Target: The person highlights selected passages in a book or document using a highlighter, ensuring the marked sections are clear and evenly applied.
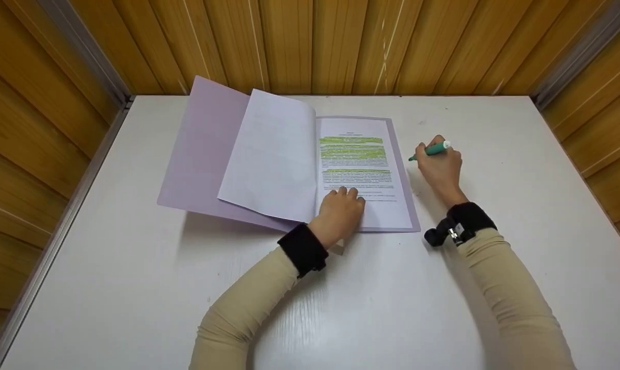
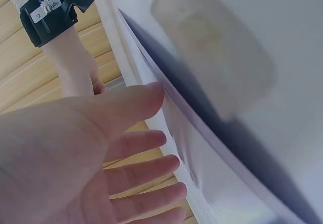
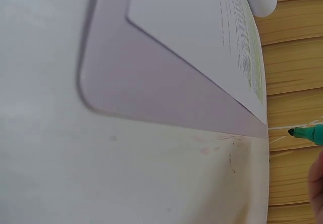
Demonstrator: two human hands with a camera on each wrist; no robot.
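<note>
Right hand (image 1: 439,163) is curled around one green highlighter (image 1: 432,150), fingers and thumb wrapped on its barrel, the dark tip aimed left toward the folder's edge and raised clear of the paper (the right wrist view shows that tip (image 3: 303,133) hanging just beyond the folder's border, over bare bench). The wrist rests low on the bench with the forearm angled in from the lower right.

Left hand (image 1: 342,206) lies palm down, fingers straight and relaxed, pressing flat on the lower part of the printed page (image 1: 360,169); in the left wrist view its fingers (image 2: 146,156) are spread slightly apart, their tips against the sheet.

That page is one white sheet with fine printed lines, several of them banded in yellow-green highlighting in two blocks near the top and middle. A second white sheet (image 1: 271,154) is turned over to the left, curving up at the spine. Both sit in one lilac folder (image 1: 202,149), thin, matte and round-cornered, lying open: its right half under the printed page, its left flap lifted a little off the surface.

Two beige sleeves cover the forearms, and each wrist carries one black band (image 1: 303,249); the right one bears a small black camera mount (image 1: 446,234).

All of it lies on a white bench (image 1: 135,288) with a faint wood grain, a few smudges near the folder's corner. Glossy amber wood panelling (image 1: 340,41) walls it on three sides.
</note>
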